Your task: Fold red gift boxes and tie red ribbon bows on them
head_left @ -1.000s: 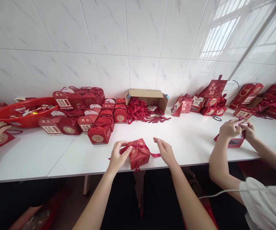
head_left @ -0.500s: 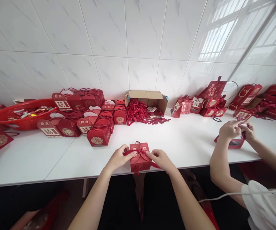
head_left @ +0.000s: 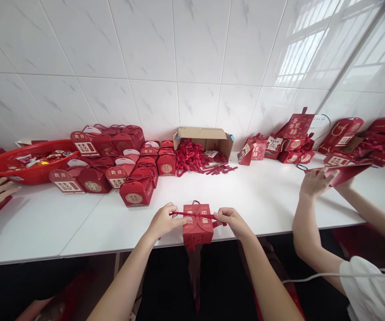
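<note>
While the left hand and right hand each pinch the red ribbon over the little box by the tabletop's near edge, I'd pull both sides evenly, no crushing.

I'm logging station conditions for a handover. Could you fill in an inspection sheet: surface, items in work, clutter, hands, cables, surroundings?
Surface: white table, with a seam at left.
Items in work: red box near the front edge; dark red ribbon across its top.
Clutter: grouped red boxes; ribbon heap spilling from a cardboard carton; red basin of small wrapped items.
Hands: left hand and right hand each pinch the ribbon.
Cables: white cable across a co-worker's sleeve; dark cable by the wall.
Surroundings: tiled wall behind; co-workers' hands at both sides.
</note>
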`<control>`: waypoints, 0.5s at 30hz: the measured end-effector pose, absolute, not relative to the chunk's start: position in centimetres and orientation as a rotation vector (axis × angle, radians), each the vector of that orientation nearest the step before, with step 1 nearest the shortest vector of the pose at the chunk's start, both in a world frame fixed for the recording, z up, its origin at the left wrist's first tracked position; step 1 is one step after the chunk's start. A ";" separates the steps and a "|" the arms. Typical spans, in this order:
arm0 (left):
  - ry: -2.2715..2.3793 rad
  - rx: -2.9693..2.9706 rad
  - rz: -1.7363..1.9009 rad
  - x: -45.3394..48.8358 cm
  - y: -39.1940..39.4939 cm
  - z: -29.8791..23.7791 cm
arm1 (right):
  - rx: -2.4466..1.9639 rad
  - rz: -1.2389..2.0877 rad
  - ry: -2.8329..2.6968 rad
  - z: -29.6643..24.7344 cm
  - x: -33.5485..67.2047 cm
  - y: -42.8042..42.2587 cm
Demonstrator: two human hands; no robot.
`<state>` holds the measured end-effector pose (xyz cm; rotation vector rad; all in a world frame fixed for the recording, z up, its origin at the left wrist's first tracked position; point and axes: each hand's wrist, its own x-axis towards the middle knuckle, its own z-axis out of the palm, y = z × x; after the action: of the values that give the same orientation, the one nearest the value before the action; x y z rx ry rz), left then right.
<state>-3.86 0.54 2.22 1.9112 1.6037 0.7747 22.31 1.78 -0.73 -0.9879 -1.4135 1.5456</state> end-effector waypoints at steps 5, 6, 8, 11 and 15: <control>1.569 2.010 0.912 -3.4 -0.3 3.9 | -0.848 1.590 -1.440 1.4 23.1 1.0; 1.562 2.044 0.961 -2.9 -0.7 4.5 | -0.814 1.577 -1.453 2.1 23.2 0.9; 1.530 2.132 1.044 -1.4 -1.6 5.5 | -0.749 1.551 -1.473 3.3 23.2 0.6; 1.483 2.273 1.068 1.5 -2.4 6.2 | -0.686 1.544 -1.469 4.6 22.8 0.1; 1.586 2.254 1.299 3.9 -2.1 5.6 | -0.740 1.501 -1.433 5.2 22.5 -0.4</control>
<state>3.86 -2.11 5.58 2.2544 1.5858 1.2992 22.49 -0.41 5.16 -0.7395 -1.4326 1.5012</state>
